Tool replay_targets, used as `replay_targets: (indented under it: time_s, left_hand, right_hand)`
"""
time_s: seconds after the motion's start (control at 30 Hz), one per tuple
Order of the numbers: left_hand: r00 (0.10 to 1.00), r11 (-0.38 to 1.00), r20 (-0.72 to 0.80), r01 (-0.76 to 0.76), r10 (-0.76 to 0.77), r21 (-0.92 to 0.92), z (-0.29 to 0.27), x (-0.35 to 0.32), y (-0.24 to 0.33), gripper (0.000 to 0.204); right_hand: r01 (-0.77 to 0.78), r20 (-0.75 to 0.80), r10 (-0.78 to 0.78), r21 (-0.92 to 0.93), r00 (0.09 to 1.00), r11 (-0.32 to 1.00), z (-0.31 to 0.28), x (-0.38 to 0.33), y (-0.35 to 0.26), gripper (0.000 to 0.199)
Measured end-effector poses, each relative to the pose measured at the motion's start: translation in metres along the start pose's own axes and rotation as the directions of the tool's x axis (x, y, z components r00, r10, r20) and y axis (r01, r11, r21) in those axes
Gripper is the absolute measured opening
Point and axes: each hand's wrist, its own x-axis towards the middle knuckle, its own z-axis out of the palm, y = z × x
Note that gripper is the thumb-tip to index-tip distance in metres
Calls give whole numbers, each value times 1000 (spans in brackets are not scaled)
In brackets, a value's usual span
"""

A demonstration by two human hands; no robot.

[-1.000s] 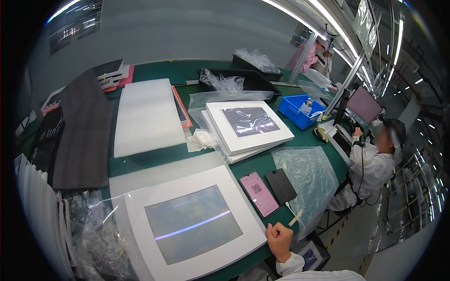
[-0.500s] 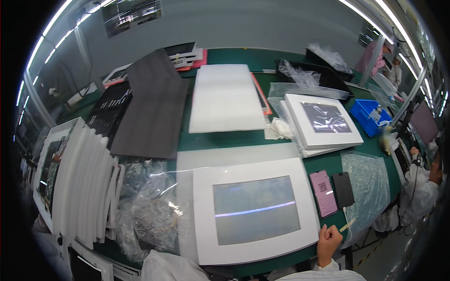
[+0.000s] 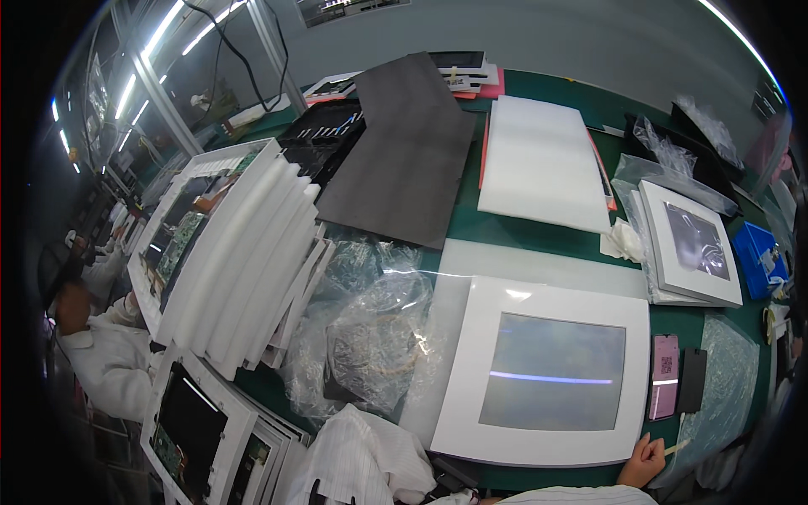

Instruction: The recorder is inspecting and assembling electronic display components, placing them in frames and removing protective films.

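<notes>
Green worktop (image 3: 505,231) swings right as you turn left, showing more foam stack (image 3: 240,273). Your right hand (image 3: 643,461) stays curled, white framed panel (image 3: 551,370) just left of it; left hand's hidden, can't tell its grip.

The big flat white frame (image 3: 463,379) has a shiny grey-blue screen (image 3: 551,349) with one bright bluish-purple stripe (image 3: 551,378) across it. The thin flat phone (image 3: 664,400) glows pink, with a black speckled square (image 3: 667,364). The small flat block (image 3: 692,383) is black. My cloth sleeve (image 3: 358,454) is white with thin stripes. I see a green bench (image 3: 463,220), a blue plastic bin (image 3: 747,252) and a big dark grey sheet (image 3: 404,151).
</notes>
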Motion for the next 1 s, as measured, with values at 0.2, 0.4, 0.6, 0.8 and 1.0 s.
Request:
replay_targets:
  time_s: [0.2, 0.4, 0.6, 0.8, 1.0]
  left_hand:
    - [998, 998, -16, 59, -59, -22, 0, -4, 6, 15]
    - [997, 996, -26, 72, -73, -54, -2, -3, 10, 16]
    - [998, 995, -31, 51, -54, -88, -4, 1, 11, 16]
    - [998, 993, -39, 36, -41, -115, -6, 7, 12, 16]
    - [999, 985, -43, -27, 19, -168, -5, 20, 15, 16]
  right_hand:
    - [-38, 4, 38, -18, 999, 999, 1, 1, 9, 41]
    - [-19, 7, 19, -27, 1000, 999, 0, 1, 10, 41]
    - [-18, 2, 18, -3, 1000, 1000, 0, 1, 7, 41]
    - [-38, 8, 38, 14, 999, 999, -1, 0, 3, 41]
    - [-6, -1, 7, 130, 1000, 991, 0, -1, -7, 40]
